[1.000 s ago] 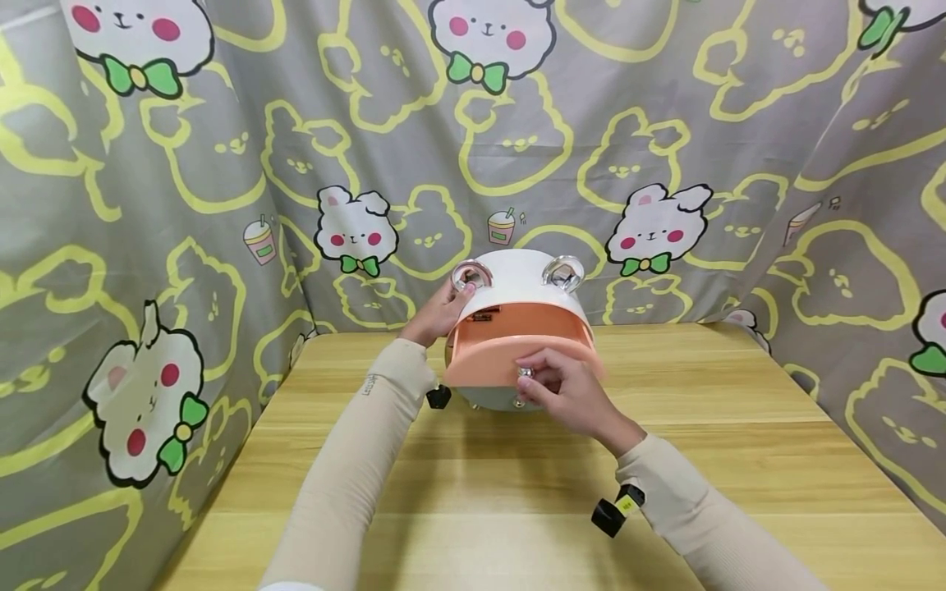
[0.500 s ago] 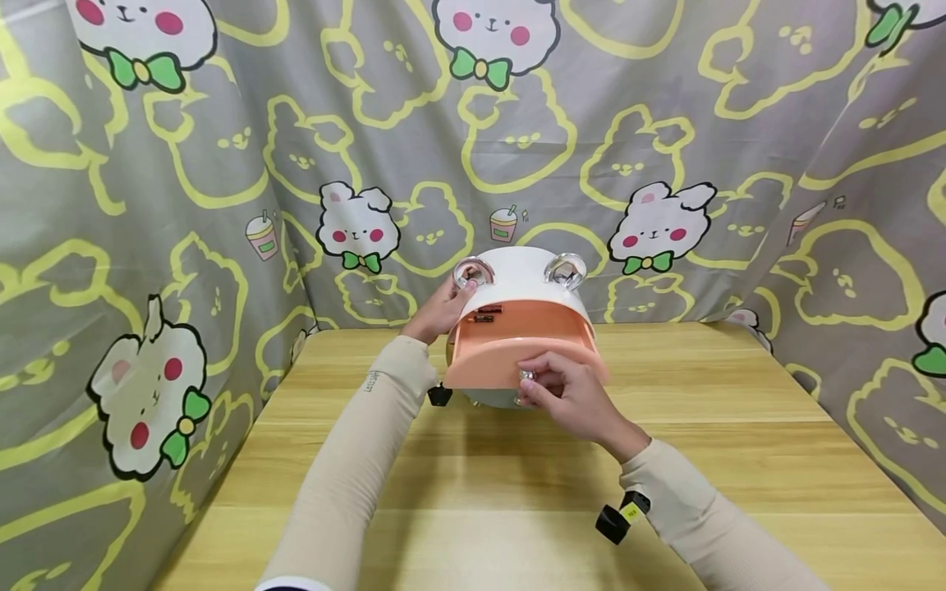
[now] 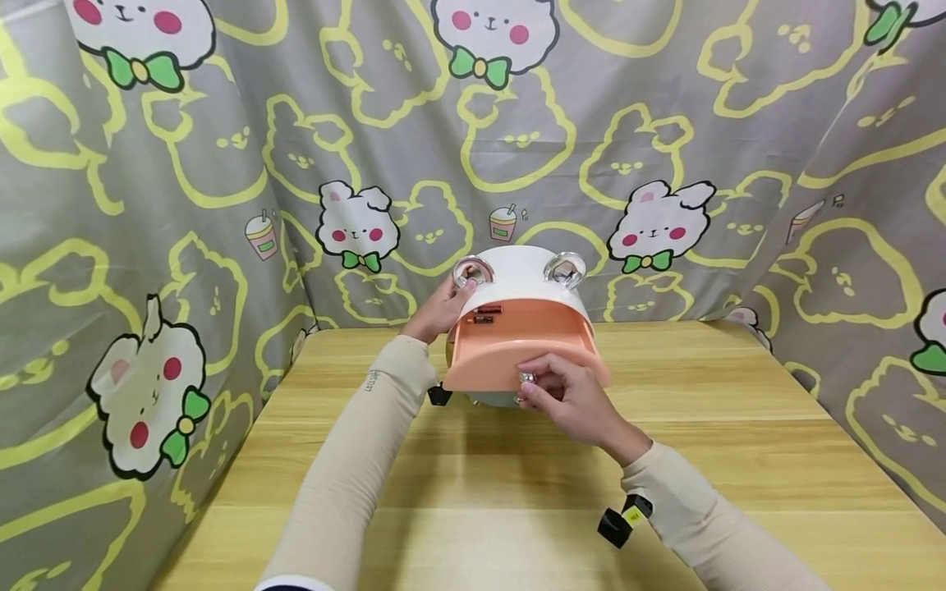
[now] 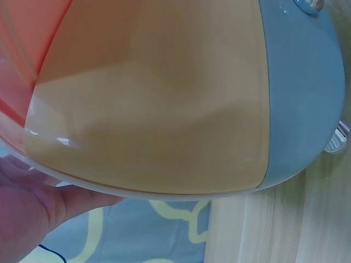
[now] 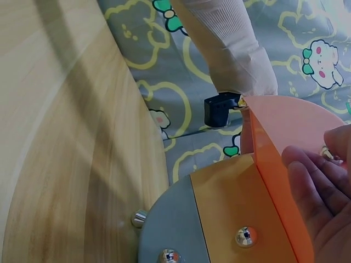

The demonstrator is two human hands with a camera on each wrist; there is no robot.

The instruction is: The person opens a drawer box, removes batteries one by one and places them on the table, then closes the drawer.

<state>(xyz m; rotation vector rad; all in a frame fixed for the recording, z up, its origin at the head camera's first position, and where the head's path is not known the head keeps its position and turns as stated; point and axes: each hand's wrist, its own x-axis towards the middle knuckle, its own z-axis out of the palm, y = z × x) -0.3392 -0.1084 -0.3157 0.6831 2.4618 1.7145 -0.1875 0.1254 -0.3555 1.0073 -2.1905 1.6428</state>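
A small rounded drawer cabinet with a white shell and silver ring ears stands on the table. Its top coral drawer is pulled out. Two small dark cylinders, apparently batteries, lie inside at the left. My right hand pinches the silver knob between thumb and fingers. My left hand rests against the shell's left side, thumb by the ear; its other fingers are mostly hidden. Below the coral drawer, the orange drawer and the blue-grey drawer are closed.
The wooden table reaches forward to a patterned curtain, which also hangs at both sides. Silver feet raise the cabinet slightly. A black wrist camera hangs below the right forearm.
The coral drawer has come slightly further out toward me, with the right hand on its knob. More of the two cylinders shows. The left hand has stayed in place.
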